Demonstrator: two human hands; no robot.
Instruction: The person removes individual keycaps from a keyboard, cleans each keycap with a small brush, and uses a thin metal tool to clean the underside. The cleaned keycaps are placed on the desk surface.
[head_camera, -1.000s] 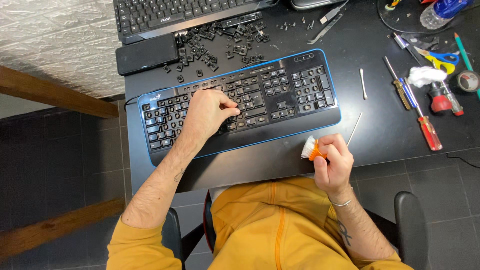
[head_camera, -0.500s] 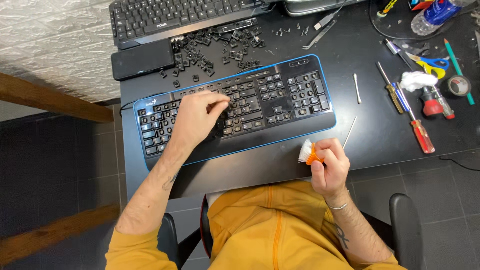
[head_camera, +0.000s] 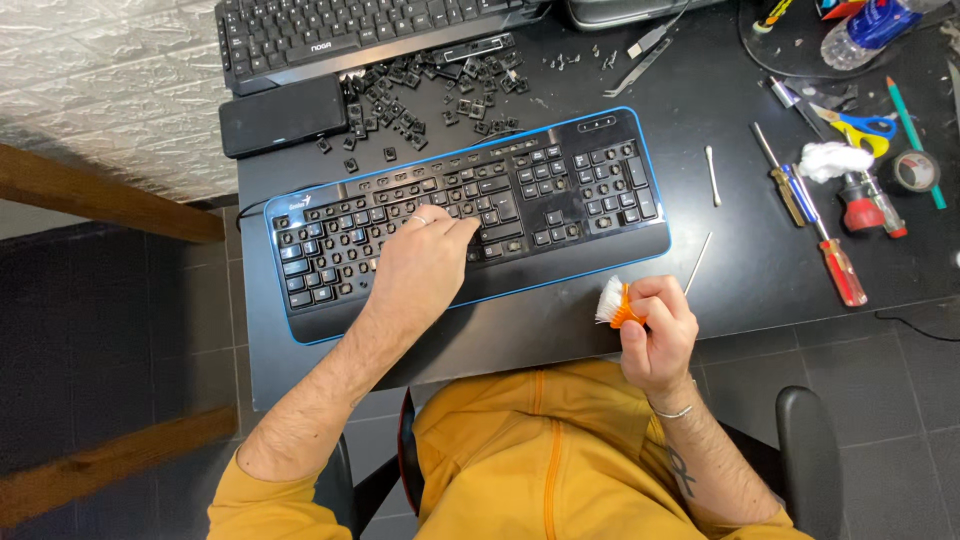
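Left hand (head_camera: 425, 262) shifted a bit rightward along the blue-edged keyboard (head_camera: 590, 195) versus the earlier frames; fingertips now press down near the middle key block, palm flat on the keys, not gripping anything. Right hand (head_camera: 655, 335) barely moved, stays off the front edge of the desk (head_camera: 740, 265), fist closed around a small brush (head_camera: 612, 303) with an orange handle and white bristles pointing left toward the keyboard, not touching it.

Progress, as a judgement: keyboard looks partly stripped. Many key slots on the left and middle sections show bare, and a heap of loose black keycaps (head_camera: 430, 85) lies behind it near a black phone-like slab (head_camera: 283, 117). Right-hand number block keeps most caps on. So cap removal seems well along but unfinished; brushing looks hardly started or paused, since bristles hang clear of the board. Refitting caps not begun, from what shows.

Nearby: second black keyboard (head_camera: 350, 30) at the back, cotton swabs (head_camera: 712, 175), screwdrivers (head_camera: 835, 255), scissors (head_camera: 868, 125), tape roll (head_camera: 912, 170), plastic bottle (head_camera: 870, 28).
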